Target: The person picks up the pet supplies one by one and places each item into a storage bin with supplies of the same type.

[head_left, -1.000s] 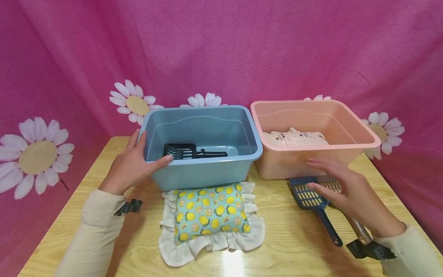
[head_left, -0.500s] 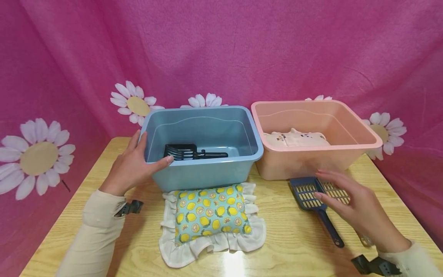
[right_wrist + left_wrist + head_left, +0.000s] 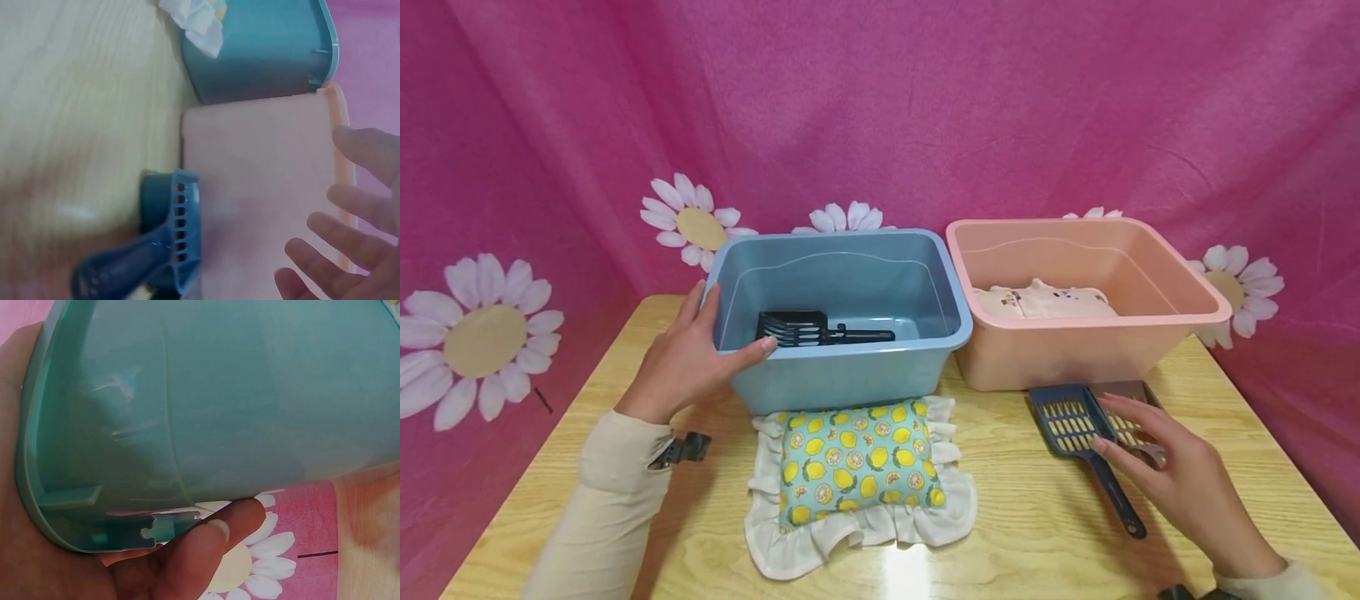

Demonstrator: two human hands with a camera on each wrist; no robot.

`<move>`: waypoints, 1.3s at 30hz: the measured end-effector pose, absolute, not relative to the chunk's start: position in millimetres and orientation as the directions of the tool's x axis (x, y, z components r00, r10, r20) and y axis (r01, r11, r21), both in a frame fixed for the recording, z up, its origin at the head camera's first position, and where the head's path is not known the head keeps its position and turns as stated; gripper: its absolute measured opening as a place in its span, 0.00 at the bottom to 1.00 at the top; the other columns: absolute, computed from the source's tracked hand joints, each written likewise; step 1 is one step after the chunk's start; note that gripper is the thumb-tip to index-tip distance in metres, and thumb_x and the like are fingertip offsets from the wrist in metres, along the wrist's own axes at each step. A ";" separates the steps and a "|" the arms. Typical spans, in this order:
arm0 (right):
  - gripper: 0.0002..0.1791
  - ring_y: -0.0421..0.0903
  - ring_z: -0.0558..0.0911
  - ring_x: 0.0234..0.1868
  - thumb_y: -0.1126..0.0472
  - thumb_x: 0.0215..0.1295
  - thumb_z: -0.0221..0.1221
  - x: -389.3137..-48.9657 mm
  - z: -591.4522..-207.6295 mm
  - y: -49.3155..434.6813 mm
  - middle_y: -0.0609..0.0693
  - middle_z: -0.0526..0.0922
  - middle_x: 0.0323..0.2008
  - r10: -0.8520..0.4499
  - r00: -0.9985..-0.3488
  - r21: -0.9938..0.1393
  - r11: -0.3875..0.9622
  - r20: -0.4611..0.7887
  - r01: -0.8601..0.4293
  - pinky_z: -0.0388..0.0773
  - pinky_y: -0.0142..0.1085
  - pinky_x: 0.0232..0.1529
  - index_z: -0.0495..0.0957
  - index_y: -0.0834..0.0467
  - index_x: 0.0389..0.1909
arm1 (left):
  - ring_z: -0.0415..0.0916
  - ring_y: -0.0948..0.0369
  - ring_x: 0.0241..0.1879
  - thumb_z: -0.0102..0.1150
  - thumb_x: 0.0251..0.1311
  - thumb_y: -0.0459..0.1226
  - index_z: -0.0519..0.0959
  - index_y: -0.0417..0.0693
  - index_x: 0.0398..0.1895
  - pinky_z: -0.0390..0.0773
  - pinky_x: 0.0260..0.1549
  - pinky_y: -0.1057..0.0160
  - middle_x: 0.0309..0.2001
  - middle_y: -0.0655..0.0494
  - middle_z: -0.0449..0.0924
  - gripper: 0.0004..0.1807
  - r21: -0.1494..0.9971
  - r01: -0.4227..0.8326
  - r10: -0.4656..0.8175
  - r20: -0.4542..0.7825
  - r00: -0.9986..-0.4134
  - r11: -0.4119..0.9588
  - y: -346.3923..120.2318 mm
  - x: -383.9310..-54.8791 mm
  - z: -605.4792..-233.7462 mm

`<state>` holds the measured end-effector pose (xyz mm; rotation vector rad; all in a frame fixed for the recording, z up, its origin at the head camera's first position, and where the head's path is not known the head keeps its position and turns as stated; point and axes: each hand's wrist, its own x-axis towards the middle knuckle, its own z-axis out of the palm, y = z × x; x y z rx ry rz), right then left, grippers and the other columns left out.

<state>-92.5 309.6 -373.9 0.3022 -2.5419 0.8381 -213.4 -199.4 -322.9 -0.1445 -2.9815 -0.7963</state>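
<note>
My left hand [image 3: 681,362] grips the left front corner of the blue plastic bin [image 3: 842,375], thumb on the front rim. In the left wrist view its fingers [image 3: 194,562] bend against the bin's outer wall below the rim. Inside that bin lies a black slotted scoop [image 3: 793,329]. My right hand [image 3: 1187,479] hovers over two slotted litter scoops on the table, fingers spread and nothing in them. The dark blue scoop [image 3: 1097,475] lies at its thumb side; the grey-brown scoop [image 3: 1123,389] is partly hidden under the hand.
A pink bin [image 3: 1060,354] stands right beside the blue one, holding a pale printed cloth item [image 3: 1045,300]. In front of the blue bin lies a lemon-print pillow [image 3: 857,458] with a white ruffle. Behind hangs a pink flowered curtain [image 3: 880,108].
My right hand has drawn back toward the front right and lower, uncovering more of the grey-brown scoop's head. The left hand and both bins have stayed in place.
</note>
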 end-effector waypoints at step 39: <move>0.26 0.16 0.65 0.48 0.50 0.62 0.65 -69.1 -424.8 310.1 0.54 0.77 0.56 0.152 -0.971 -0.652 0.759 0.187 -0.007 0.68 0.11 0.40 0.76 0.52 0.60 | 0.54 0.28 0.64 0.52 0.48 0.73 0.35 0.54 0.78 0.65 0.49 0.26 0.77 0.46 0.31 0.63 0.495 0.104 0.076 0.076 -0.994 0.863 -197.6 -211.8 -320.0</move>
